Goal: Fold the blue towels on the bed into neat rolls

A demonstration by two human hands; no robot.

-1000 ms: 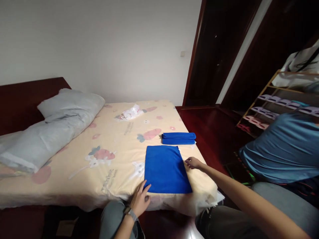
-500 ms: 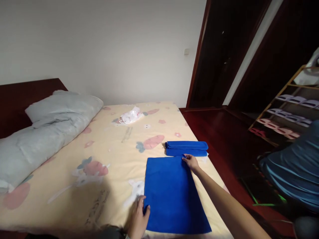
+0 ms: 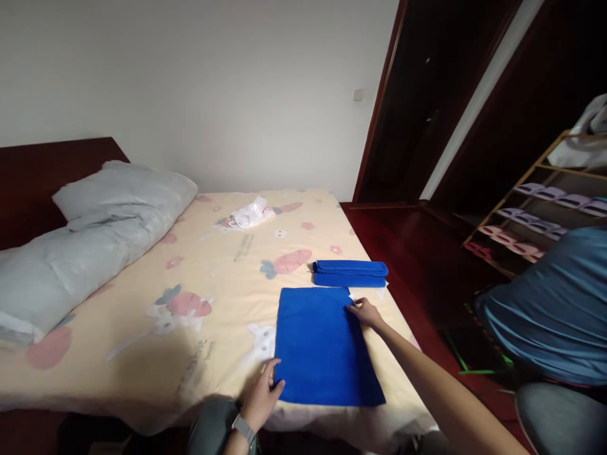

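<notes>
A blue towel lies spread flat near the front edge of the bed, its near end at that edge. My right hand pinches its right side just below the far corner, where a small white tag shows. At the left side, near the front, my left hand touches the towel's edge with thumb and forefinger apart. Just beyond the towel's far edge sits a folded blue towel, made up as a narrow bundle with layers showing.
The patterned bed sheet covers the bed. A grey quilt is bunched at left, and a white plastic bag lies near the wall. On the right are a person in blue and a shoe rack with slippers.
The view has shifted a little, showing more of the front bed edge. My right hand is now slightly lower along the towel's right side, and the tag there shows. My left hand remains at the left edge.
</notes>
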